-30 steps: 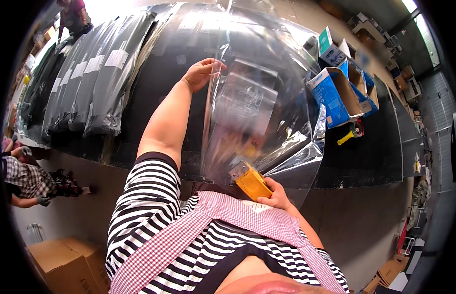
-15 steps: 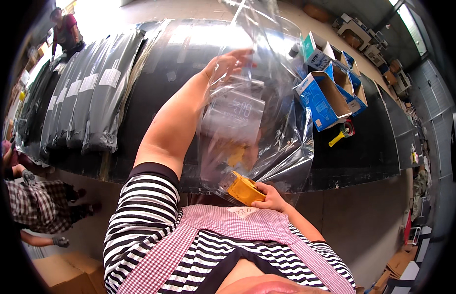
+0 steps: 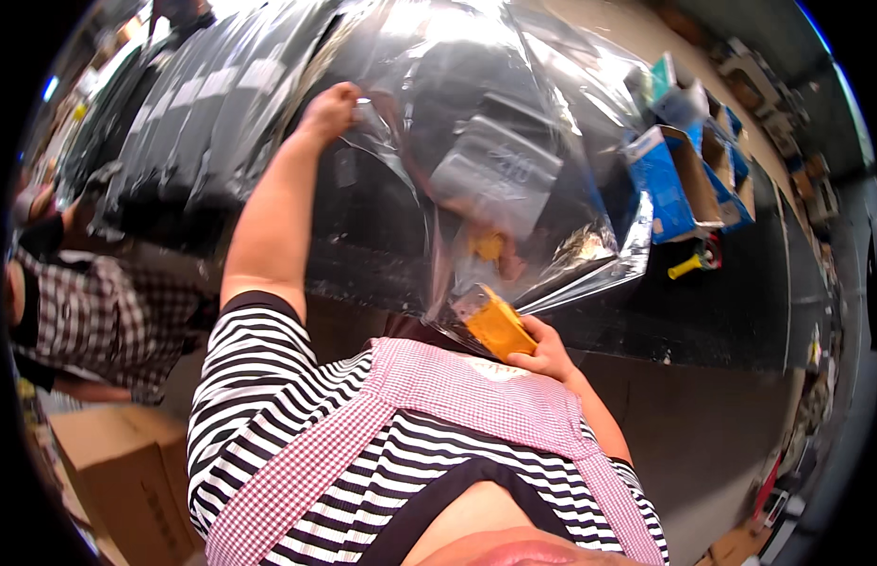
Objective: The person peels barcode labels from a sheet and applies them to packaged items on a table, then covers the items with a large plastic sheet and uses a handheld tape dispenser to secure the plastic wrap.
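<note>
A large sheet of clear plastic film point(image 3: 401, 170), perhaps a bag, spreads over the black table in front of me. At its left edge my left hand point(image 3: 331, 111) is closed on the gathered film, arm stretched out. Close to my chest my right hand point(image 3: 544, 350) grips a yellow, block-shaped hand tool point(image 3: 498, 323) with a greyish, see-through-looking end; I cannot make out its exact kind. That end is at the film's near edge. A translucent grey flat packet point(image 3: 500, 170) with pale print shows through the film. Yellow and skin-coloured patches below it look like reflections.
Several long dark bundles point(image 3: 189, 113) with white labels lie on the table point(image 3: 721, 311) at left. Blue open boxes point(image 3: 672, 189) and a yellow-handled tool point(image 3: 686, 267) are at right. A person in checked clothing point(image 3: 90, 311) stands left, near a cardboard box point(image 3: 118, 462).
My left hand has moved left and closed on the film, drawing it wider over the table. The right hand still holds the yellow tool. The view has shifted, and the checked-clothed person is nearer.
</note>
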